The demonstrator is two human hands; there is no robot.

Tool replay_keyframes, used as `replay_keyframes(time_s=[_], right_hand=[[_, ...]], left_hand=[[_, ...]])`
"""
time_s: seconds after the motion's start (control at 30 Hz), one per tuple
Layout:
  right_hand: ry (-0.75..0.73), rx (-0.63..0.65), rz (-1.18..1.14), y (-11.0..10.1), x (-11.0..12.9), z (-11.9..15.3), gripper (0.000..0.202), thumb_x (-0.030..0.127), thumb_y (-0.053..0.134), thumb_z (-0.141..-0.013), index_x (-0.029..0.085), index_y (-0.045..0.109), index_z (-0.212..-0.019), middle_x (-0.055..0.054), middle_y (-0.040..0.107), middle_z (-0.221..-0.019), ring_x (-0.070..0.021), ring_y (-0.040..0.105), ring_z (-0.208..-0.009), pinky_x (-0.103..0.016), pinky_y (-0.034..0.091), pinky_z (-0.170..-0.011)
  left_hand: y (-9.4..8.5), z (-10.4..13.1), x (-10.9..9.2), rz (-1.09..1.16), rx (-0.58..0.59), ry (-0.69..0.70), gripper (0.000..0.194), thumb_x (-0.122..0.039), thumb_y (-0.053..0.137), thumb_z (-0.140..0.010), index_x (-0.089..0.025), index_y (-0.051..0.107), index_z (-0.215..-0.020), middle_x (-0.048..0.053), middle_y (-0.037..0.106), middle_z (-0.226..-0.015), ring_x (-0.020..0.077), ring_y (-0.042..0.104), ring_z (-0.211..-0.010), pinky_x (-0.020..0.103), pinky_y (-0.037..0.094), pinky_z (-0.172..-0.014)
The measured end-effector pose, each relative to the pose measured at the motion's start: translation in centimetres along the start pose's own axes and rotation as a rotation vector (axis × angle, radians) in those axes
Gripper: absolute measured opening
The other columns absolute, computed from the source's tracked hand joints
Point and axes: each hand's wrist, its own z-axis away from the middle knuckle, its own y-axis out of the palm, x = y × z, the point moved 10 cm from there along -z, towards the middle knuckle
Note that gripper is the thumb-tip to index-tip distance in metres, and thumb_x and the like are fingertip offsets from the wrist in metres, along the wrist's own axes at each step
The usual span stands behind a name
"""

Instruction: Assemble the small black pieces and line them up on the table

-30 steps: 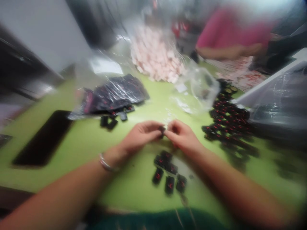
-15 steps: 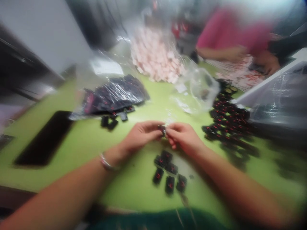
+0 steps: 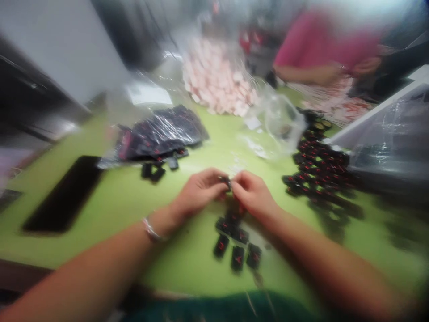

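My left hand (image 3: 203, 190) pinches a small black piece (image 3: 228, 183) between thumb and fingers, above the middle of the green table (image 3: 187, 264). Against the piece's right side, my right hand (image 3: 252, 192) is closed with thumb and fingertips together; whatever it grips is too small to make out. Below both hands lie several small black rectangular pieces with red marks (image 3: 237, 258). Just beyond the fingertips are tiny whitish bits (image 3: 237, 164) on the table.
A plastic bag of black pieces (image 3: 164, 129) lies left, near a dark flat slab (image 3: 63, 194). Farther back sits a pale pink heap (image 3: 219, 80). Black pieces with red marks (image 3: 318, 165) pile up right, beside a plastic-covered bin (image 3: 392, 129). A co-worker in pink (image 3: 311, 44) works behind.
My right hand has turned slightly and its fingers have drawn in against the black piece. My left hand stays nearly in place. The co-worker's hand has lifted.
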Motion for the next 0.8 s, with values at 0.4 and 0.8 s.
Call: replay_keyframes(time_s=[0.4, 0.8], right_hand=[[0.020, 0.032, -0.089, 0.6, -0.7, 0.0, 0.020, 0.039, 0.050, -0.084, 0.021, 0.046, -0.077, 0.007, 0.054, -0.051, -0.0081, 0.046, -0.034, -0.020, 0.038, -0.034], [0.087, 0.145, -0.176, 1.1, -0.8, -0.1, 0.013, 0.028, 0.053, -0.077, 0.021, 0.044, -0.071, 0.010, 0.053, -0.045, -0.0062, 0.042, -0.030, -0.017, 0.037, -0.031]], left_hand=[[0.3, -0.3, 0.6, 0.122, 0.066, -0.008, 0.030, -0.025, 0.072, -0.074, -0.013, 0.061, -0.098, 0.002, 0.070, -0.078, 0.0121, 0.066, -0.065, 0.025, 0.055, -0.065], [0.6, -0.1, -0.3, -0.036, 0.113, 0.063, 0.025, -0.025, 0.070, -0.077, -0.014, 0.064, -0.098, 0.005, 0.071, -0.087, 0.0136, 0.066, -0.072, 0.026, 0.055, -0.070]])
